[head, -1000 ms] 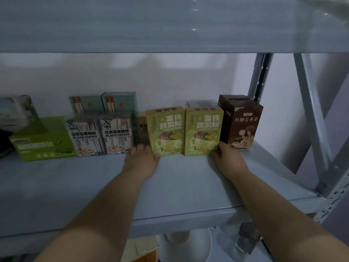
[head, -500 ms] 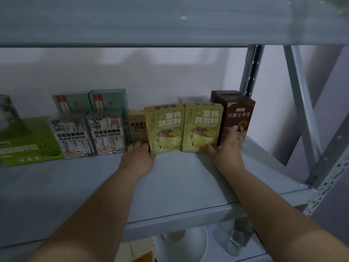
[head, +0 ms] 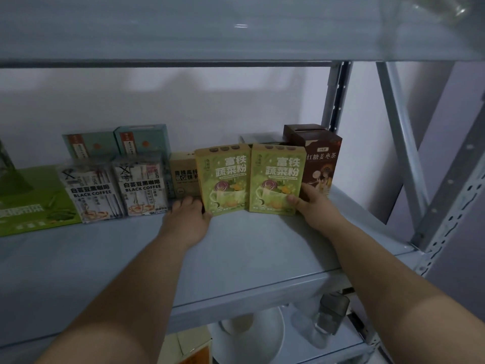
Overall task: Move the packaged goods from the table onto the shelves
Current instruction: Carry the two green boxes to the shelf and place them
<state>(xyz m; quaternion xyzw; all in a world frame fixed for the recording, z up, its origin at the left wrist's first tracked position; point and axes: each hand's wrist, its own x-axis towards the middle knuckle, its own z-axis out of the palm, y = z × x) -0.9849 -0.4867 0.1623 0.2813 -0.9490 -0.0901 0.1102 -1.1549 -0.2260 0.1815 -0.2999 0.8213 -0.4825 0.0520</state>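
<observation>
A: So, where are the goods rn?

B: Two green veg-powder boxes, upright side by side on the shelf [head: 236,258], fronts facing out. Left green box [head: 223,179] and right green box [head: 277,178] touch edge to edge.

A: Hands?

B: Left hand [head: 187,216] sits at the lower left corner of the left box, thumb by its front edge, fingers curled loosely toward its side. Looks like contact, not a real clamp, can't tell for sure. Right hand [head: 312,206] has its thumb on the lower right front of the right box, other fingers go behind it, btwn it and the brown tea box [head: 321,164]. That reads as a grip.

A: What does the next move turn on?

B: Imo the pair lies between the two hands, long axes vertical, so each hand is nearest its own box. Pushing back means going straight away from the wrists; the beige box [head: 183,177] is just left and behind, brown one touching on the right
</observation>
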